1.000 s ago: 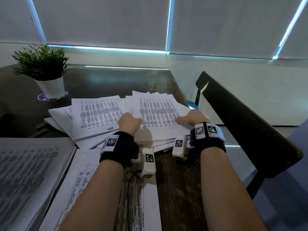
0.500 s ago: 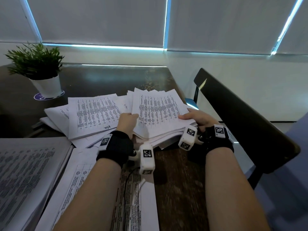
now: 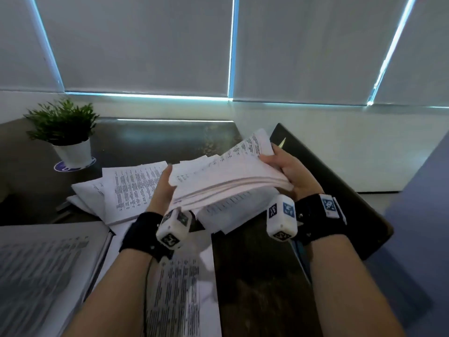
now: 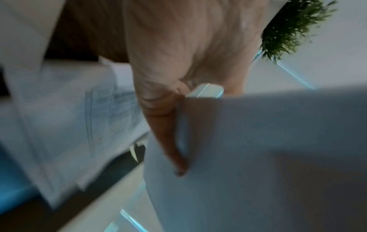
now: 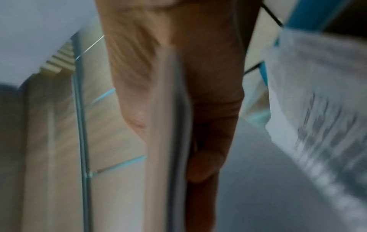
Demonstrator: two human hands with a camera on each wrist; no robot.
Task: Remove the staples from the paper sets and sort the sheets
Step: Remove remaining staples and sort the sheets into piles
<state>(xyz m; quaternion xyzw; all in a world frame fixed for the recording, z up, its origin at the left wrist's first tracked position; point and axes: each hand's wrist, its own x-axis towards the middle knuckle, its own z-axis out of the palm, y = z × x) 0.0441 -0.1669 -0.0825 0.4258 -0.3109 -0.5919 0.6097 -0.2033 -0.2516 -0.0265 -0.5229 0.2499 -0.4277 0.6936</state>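
Dark table [image 3: 255,276] with loose printed sheets [image 3: 131,190], potted plant [image 3: 65,132], thick paper stack [image 3: 36,276].

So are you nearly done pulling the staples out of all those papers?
Not nearly. No pulled staples or staple remover can be seen. Both hands, left hand and right hand, hold a thick stack of papers up off the dark table. Loose printed sheets lie spread behind it, more sheets nearer, so most sorting seems left.
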